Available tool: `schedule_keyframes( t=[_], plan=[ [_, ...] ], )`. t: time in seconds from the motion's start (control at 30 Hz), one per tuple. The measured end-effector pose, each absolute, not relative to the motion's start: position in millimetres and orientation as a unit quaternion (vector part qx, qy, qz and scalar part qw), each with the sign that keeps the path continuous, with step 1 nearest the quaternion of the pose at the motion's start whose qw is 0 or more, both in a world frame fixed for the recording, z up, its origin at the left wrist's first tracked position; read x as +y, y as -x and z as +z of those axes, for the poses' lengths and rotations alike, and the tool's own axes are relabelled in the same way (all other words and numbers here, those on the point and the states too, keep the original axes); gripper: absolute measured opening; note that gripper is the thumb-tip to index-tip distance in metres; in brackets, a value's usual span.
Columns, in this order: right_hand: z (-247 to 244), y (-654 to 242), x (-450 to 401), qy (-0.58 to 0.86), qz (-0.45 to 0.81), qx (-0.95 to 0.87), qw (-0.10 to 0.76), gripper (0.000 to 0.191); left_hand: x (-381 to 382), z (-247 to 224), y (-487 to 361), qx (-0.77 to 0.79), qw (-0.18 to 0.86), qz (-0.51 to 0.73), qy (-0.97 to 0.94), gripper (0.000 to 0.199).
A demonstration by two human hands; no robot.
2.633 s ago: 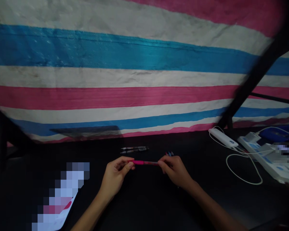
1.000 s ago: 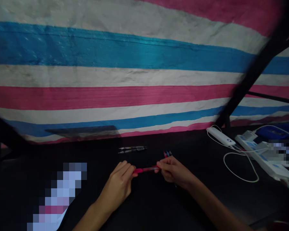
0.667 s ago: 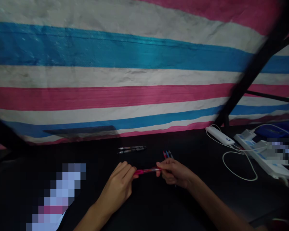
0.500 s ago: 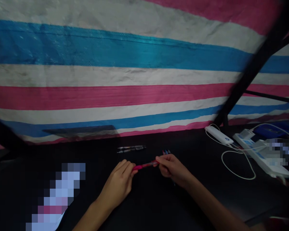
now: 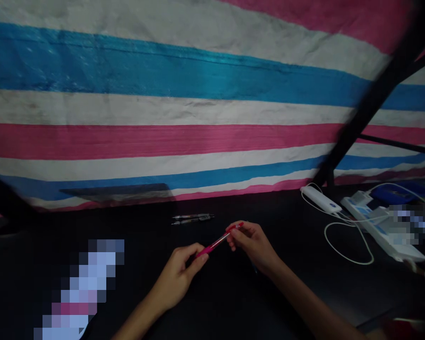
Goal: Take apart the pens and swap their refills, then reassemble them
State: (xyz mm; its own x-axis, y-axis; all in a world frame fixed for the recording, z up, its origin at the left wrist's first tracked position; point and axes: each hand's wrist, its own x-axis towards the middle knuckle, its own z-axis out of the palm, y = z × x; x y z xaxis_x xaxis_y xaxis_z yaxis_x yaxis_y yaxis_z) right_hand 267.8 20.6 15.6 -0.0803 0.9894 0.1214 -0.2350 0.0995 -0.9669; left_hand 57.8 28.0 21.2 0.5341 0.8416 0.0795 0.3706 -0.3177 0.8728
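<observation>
A pink and clear pen [image 5: 217, 242] slants up to the right between my two hands. My left hand [image 5: 184, 271] pinches its pink lower end between thumb and fingers. Its red upper end is held in the fingertips of my right hand [image 5: 252, 243]. Beyond the hands, two clear pens [image 5: 193, 218] lie side by side on the black table [image 5: 134, 269]. The tip of a blue pen [image 5: 255, 269] shows below my right hand, which hides the rest of it.
On the right are a white power strip [image 5: 382, 229], a white device [image 5: 320, 199] with looped cables and a blue item [image 5: 393, 192]. A blurred-out object [image 5: 85, 283] lies at left. A striped sheet [image 5: 198, 141] hangs behind.
The pen has tilted more steeply, its right end rising. My left hand has turned and lowered slightly, so its thumb now shows along the pink end.
</observation>
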Motion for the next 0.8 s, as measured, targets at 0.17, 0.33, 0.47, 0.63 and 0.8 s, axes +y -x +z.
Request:
schedule_keyframes(
  t=[0.17, 0.33, 0.47, 0.63, 0.8],
  plan=[
    [17.0, -269.3, 21.8, 0.390, 0.540, -0.479, 0.572, 0.021, 26.5, 22.1, -60.4, 0.380, 0.461, 0.259, -0.759, 0.033],
    [24.3, -298.4, 34.3, 0.424, 0.479, -0.356, 0.681, 0.022, 25.0, 19.5, -60.1, 0.386, 0.386, 0.269, -0.794, 0.022],
    [29.1, -326.0, 43.7, 0.398, 0.515, -0.259, 0.714, 0.018, 27.9, 16.6, -57.4, 0.393, 0.352, 0.279, -0.803, 0.021],
    [24.1, -335.9, 48.3, 0.416, 0.555, -0.246, 0.677, 0.019, 31.0, 14.4, -56.0, 0.381, 0.335, 0.281, -0.815, 0.019],
    [24.6, -335.0, 46.2, 0.373, 0.636, -0.249, 0.629, 0.027, 32.0, 15.9, -55.2, 0.381, 0.320, 0.278, -0.822, 0.019]
  ],
)
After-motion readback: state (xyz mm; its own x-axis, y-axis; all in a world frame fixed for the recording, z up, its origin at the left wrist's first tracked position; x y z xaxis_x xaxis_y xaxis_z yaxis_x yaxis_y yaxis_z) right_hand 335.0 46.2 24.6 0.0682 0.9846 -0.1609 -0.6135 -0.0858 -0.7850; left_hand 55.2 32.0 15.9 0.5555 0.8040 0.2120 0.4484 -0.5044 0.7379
